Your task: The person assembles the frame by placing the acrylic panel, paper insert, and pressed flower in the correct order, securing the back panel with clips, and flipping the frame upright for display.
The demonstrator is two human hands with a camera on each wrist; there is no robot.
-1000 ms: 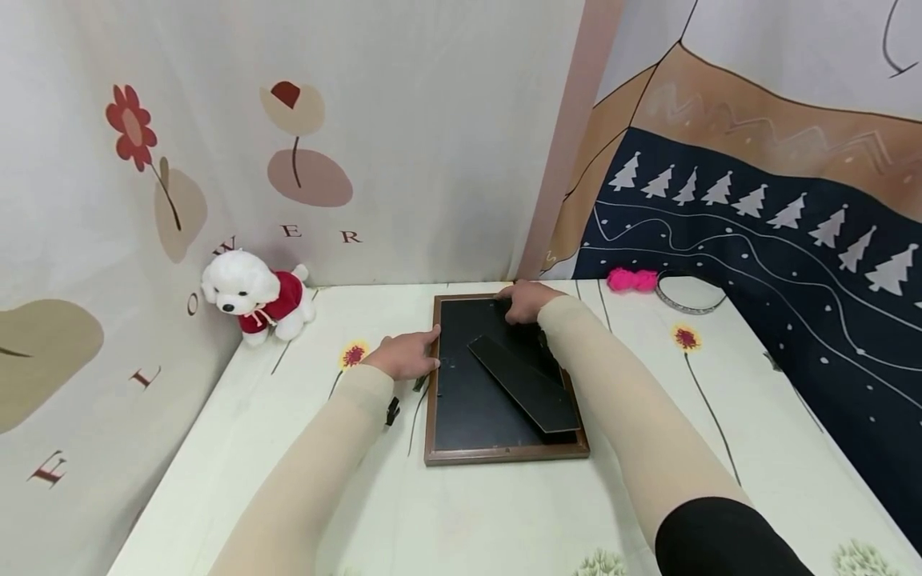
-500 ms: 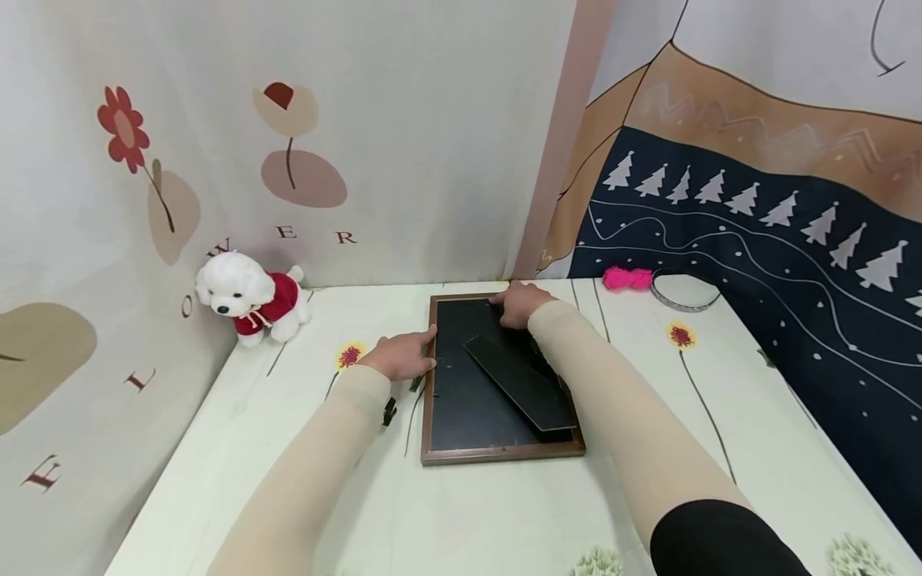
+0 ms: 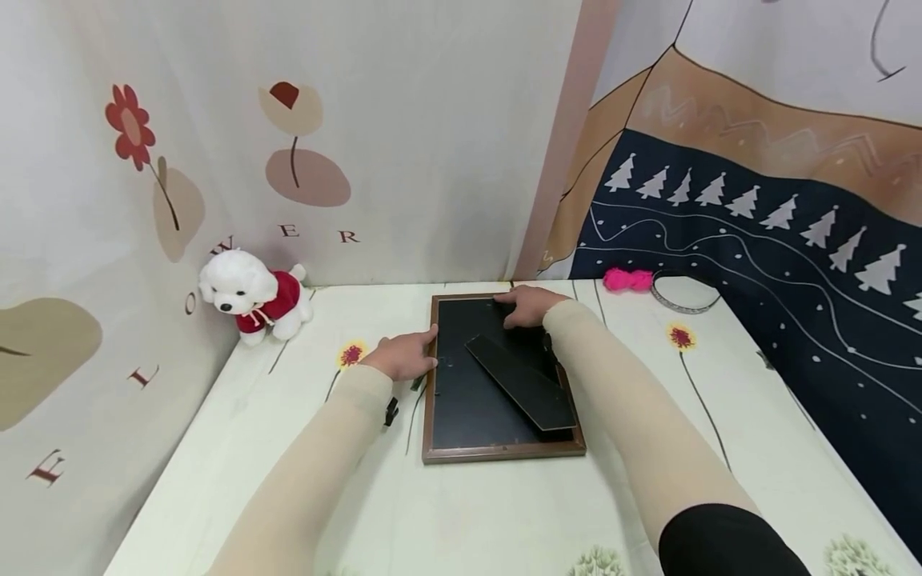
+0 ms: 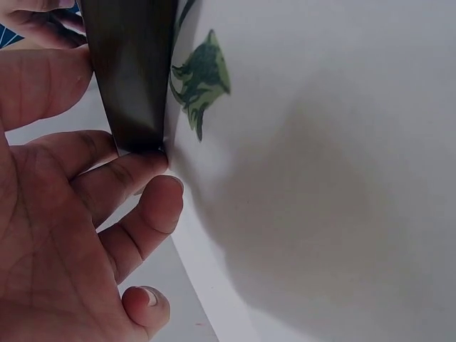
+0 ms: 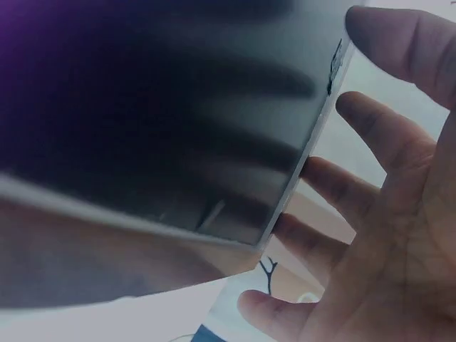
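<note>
A brown-edged picture frame lies face down on the table, its black back up. Its black easel stand sits slantwise across that back. My left hand rests against the frame's left rail with thumb and fingertips. In the left wrist view, the fingers touch the dark side of the frame; the other fingers bend loosely. My right hand touches the far edge of the back with an outstretched finger. In the right wrist view, its fingers spread along the glossy dark panel.
A white toy dog in red stands at the back left. A pink bow and a round band lie at the back right. Printed curtains rise behind the table.
The right hand shifts slightly along the far edge of the picture frame and back to the right. The left hand and the frame stay put; the view sways a little.
</note>
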